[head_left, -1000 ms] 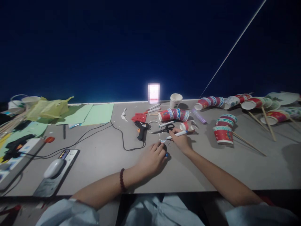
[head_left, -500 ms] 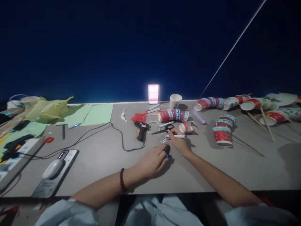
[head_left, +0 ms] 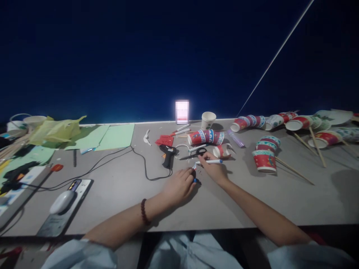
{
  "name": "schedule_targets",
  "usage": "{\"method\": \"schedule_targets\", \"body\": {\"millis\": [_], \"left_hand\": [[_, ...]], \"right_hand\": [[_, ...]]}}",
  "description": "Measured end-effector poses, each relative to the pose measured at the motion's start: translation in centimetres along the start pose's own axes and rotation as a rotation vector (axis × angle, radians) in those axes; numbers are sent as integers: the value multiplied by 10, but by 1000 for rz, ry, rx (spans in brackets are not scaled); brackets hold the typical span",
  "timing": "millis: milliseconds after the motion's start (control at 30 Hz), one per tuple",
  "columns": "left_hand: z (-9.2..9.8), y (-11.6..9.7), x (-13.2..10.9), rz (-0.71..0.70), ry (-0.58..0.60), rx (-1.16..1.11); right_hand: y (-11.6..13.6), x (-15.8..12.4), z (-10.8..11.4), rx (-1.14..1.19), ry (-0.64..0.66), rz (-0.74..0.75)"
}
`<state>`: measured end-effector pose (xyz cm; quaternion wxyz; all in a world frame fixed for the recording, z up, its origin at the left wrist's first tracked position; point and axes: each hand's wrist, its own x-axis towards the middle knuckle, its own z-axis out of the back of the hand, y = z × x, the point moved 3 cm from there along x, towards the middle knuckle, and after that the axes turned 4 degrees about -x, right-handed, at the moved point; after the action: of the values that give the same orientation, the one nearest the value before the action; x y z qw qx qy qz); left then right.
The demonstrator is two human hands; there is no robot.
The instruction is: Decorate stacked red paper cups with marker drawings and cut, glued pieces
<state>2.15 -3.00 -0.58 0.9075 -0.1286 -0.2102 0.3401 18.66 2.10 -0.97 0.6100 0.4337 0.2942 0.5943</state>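
Observation:
My right hand [head_left: 213, 169] is closed round a white marker with a blue end [head_left: 213, 161], its tip pointing left. Left of it, my left hand [head_left: 179, 186] rests low on the table with its fingers curled, and a small blue cap [head_left: 195, 180] shows at its fingertips. A small white, red and blue paper piece [head_left: 194, 167] lies at the tip of the marker, by the left fingers. Black-handled scissors [head_left: 201, 151] lie just behind my right hand. Behind my left hand lies a black glue gun [head_left: 168, 156] with its cable.
Red patterned paper cups [head_left: 206, 137] lie behind the hands, and more cups on sticks [head_left: 265, 160] are at the right. A phone with a white case on it [head_left: 62, 201], a power strip [head_left: 24, 186] and green paper [head_left: 116, 136] are at the left.
My left hand has shifted slightly left and back toward me, with the blue cap. The small paper piece sits nearer the marker tip. My right hand has hardly moved.

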Motion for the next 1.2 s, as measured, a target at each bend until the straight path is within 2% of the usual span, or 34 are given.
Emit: {"method": "schedule_targets", "body": {"millis": [167, 467, 633, 1200], "left_hand": [[1, 0, 0, -6, 13, 7], [2, -1, 0, 0, 27, 12], [2, -2, 0, 0, 6, -1], [3, -3, 0, 6, 38, 13]], "right_hand": [[-6, 3, -1, -85, -13, -61], [0, 3, 0, -138, -12, -52], [-2, 3, -1, -129, -5, -23], [-2, 2, -1, -131, -13, -76]]}}
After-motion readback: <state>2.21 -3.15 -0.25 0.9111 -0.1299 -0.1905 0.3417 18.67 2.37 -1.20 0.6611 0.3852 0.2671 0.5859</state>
